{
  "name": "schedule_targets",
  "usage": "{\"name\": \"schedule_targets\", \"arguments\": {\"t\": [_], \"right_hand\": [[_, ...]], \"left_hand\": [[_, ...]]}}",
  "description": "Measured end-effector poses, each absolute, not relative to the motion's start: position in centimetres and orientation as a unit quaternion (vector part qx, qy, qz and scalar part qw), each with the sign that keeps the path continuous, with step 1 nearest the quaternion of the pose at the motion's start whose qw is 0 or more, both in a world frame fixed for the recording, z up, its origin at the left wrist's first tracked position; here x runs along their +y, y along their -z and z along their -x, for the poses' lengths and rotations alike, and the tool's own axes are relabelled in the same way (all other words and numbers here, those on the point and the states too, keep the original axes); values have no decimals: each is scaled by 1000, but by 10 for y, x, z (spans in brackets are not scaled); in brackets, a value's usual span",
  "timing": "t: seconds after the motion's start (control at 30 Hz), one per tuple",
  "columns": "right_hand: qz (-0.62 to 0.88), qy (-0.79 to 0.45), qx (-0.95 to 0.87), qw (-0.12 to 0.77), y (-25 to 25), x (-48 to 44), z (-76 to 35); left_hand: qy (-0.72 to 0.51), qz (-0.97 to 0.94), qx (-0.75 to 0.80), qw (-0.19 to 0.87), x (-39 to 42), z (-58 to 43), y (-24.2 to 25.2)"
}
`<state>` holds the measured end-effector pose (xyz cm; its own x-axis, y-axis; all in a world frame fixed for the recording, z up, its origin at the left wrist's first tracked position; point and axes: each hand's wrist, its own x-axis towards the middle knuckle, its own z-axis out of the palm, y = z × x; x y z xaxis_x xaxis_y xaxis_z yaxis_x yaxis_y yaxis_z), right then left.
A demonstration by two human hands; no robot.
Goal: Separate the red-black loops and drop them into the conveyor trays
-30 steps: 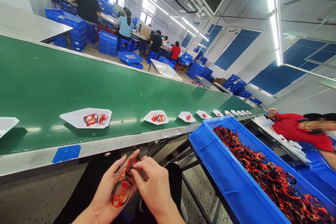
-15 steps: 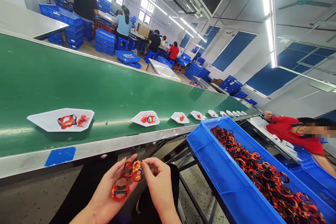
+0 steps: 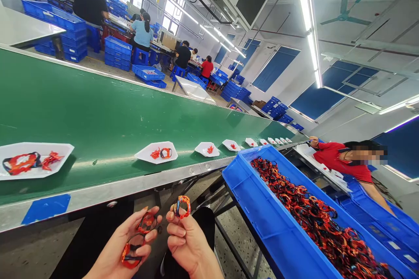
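"What is nearest?"

"The left hand (image 3: 129,248) and right hand (image 3: 189,244), low in the view and a little apart. The left hand's grip is curled loosely around two looped bands (image 3: 132,250), one low against the palm, the other up by the fingertips. The right hand's grip is a narrow pinch, thumb against fingers, on one small looped band (image 3: 182,206). All three bands are glossy and orange-red streaked with black."

"What lies to the right?"

"One long blue plastic crate (image 3: 244,183) with ribbed walls, on a dark metal frame, heaped with a tangled pile of matching bands (image 3: 314,213), too many to count."

"And past the hands?"

"A green conveyor belt (image 3: 98,109) with a steel edge runs from left toward far right, with one patch of blue tape (image 3: 46,208) on that edge. About ten angular white trays sit along it in a row. The large left tray (image 3: 32,154) and the next tray (image 3: 156,152) each carry a band and red scraps; the rest show red bits or are too small to tell."

"Anyone else?"

"One person in a red shirt (image 3: 337,157) sits at a table (image 3: 303,149), far right. Farther off, other workers sit among stacked blue crates (image 3: 118,52)."
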<state>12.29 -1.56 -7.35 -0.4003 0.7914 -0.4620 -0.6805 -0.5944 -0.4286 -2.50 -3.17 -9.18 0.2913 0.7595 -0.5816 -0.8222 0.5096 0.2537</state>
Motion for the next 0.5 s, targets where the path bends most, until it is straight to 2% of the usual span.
{"name": "schedule_targets", "arguments": {"t": [0.27,0.33,0.4,0.5], "right_hand": [[338,-831,-102,430,83,-16,-125],[415,-768,-219,436,82,-10,-126],[498,-652,-357,446,76,7,-129],[553,-505,-462,475,56,55,-141]], "left_hand": [[-499,34,343,795,-32,25,93],[-498,28,336,799,-31,25,96],[-495,28,320,807,-30,26,97],[-498,36,311,808,-30,27,94]]}}
